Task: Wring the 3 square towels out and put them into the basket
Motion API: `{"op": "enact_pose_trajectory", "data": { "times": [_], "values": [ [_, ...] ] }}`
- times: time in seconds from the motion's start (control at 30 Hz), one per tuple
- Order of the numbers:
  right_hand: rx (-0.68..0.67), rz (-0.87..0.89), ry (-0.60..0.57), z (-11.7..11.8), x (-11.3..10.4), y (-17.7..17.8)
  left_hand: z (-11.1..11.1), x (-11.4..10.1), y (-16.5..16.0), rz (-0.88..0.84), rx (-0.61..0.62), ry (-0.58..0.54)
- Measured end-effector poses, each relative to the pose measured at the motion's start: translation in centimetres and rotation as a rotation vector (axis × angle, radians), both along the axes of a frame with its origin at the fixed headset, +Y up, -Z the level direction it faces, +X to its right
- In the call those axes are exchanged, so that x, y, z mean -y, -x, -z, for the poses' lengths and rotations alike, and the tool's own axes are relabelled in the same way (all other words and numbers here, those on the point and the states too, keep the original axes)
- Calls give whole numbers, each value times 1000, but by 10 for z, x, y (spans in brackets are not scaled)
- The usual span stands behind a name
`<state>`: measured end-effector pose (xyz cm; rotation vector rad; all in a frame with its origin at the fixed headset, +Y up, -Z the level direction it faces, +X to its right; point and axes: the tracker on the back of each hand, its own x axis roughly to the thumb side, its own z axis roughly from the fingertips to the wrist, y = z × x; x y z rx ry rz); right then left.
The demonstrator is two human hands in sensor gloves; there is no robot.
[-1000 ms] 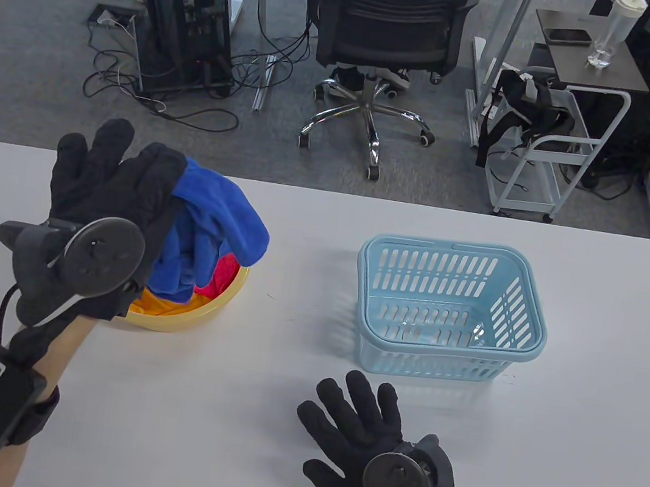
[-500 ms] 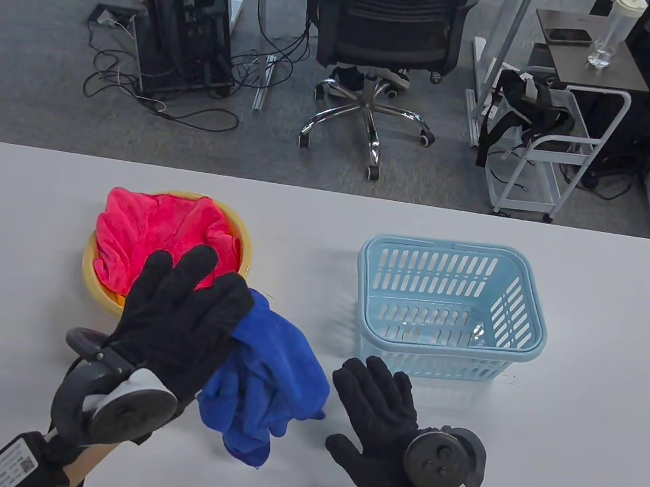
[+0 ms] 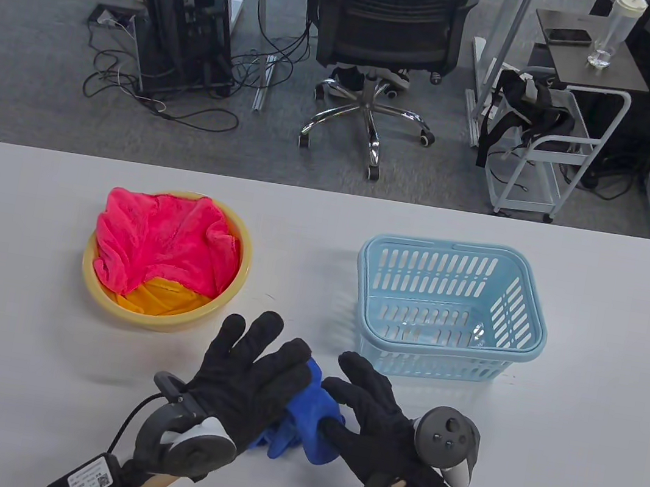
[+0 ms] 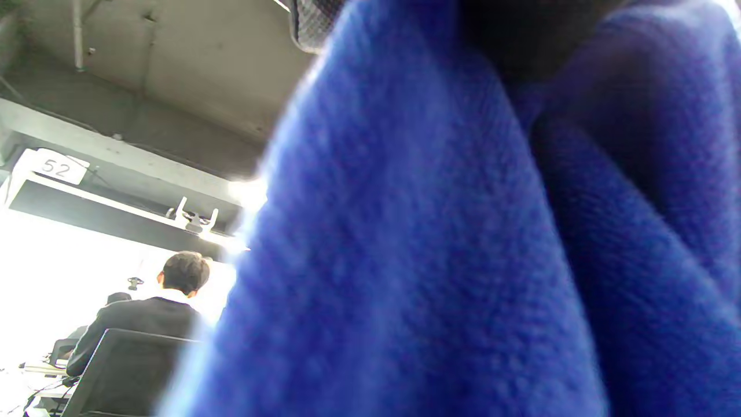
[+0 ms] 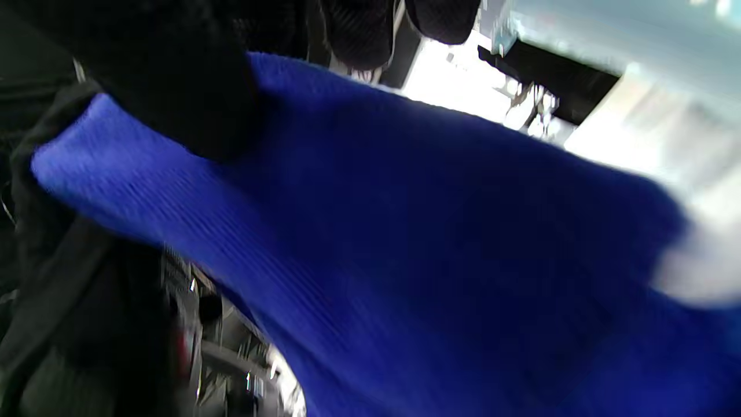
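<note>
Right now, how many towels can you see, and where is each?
3. The blue towel is held between both hands over the table; the pink towel lies on the orange towel in the yellow basin. The basket holds none.

Yellow round plastic basin [image 3: 235,282] sits left of light blue slotted plastic basket [image 3: 526,315]; bunched blue terry towel [image 3: 312,420] lies nearer, between both.

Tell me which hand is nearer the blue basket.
Right. The right hand sits just below the basket's near wall, holding the blue towel; the left hand is farther off to its left, nearer the yellow basin.
</note>
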<state>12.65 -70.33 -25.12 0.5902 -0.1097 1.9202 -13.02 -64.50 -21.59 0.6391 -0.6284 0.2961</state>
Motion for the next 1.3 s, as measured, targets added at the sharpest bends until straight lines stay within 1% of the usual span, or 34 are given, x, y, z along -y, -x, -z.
{"op": "enact_pose_trajectory", "data": {
  "times": [0.1,0.17,0.23,0.27,0.3,0.33,0.37,0.43,0.5,0.53,0.57,0.6,0.67,0.7,0.73,0.8,0.83,0.9,0.97,1.0,1.03,1.07,1.1,1.17,1.2,1.23,1.27,1.3],
  "values": [
    [65,-99,-108,-3,-7,-7,-3,14,-3,45,11,13],
    [104,-137,-226,-8,-13,-8,-3,23,-3,93,15,46],
    [142,-196,-329,-15,-19,-7,0,32,-1,150,94,152],
    [155,-219,-389,-19,-23,-6,3,36,1,164,167,233],
    [164,-246,-442,-23,-25,-4,6,39,2,144,199,338],
    [170,-261,-480,-27,-27,-3,8,41,3,112,202,405],
    [178,-272,-522,-30,-28,-1,11,44,3,67,222,494],
    [182,-278,-580,-36,-31,2,15,51,1,-13,294,624],
    [183,-279,-638,-42,-34,5,16,57,-3,-44,325,703],
    [190,-277,-665,-45,-36,5,15,59,-6,-24,329,728],
    [205,-283,-709,-49,-39,5,13,60,-9,34,302,735],
    [216,-293,-731,-50,-41,4,12,60,-11,82,285,717],
    [249,-309,-781,-55,-46,0,9,60,-16,195,190,646],
    [268,-308,-805,-56,-49,-4,8,59,-17,260,91,599],
    [279,-311,-814,-57,-51,-6,8,58,-17,314,25,563],
    [306,-302,-832,-58,-54,-11,11,53,-11,297,-63,497],
    [313,-303,-831,-58,-55,-12,12,50,-8,276,-79,489],
    [330,-298,-818,-59,-58,-15,18,39,7,168,-142,465],
    [319,-300,-795,-58,-61,-17,21,22,24,48,-204,419],
    [335,-339,-750,-57,-64,-18,22,9,35,-10,-236,344],
    [342,-358,-735,-57,-65,-20,22,-1,41,-29,-248,284],
    [350,-344,-753,-55,-70,-21,20,-15,48,-45,-282,197],
    [359,-347,-754,-54,-75,-21,18,-28,52,-44,-309,133],
    [408,-368,-750,-49,-92,-22,12,-54,55,-34,-356,2],
    [419,-368,-751,-47,-99,-23,9,-63,55,-29,-377,-38],
    [443,-371,-743,-43,-113,-24,6,-77,55,-19,-418,-117],
    [474,-382,-723,-40,-123,-25,5,-88,57,-26,-434,-165],
    [518,-399,-685,-36,-136,-26,4,-99,59,-64,-436,-185]
  ]
}}
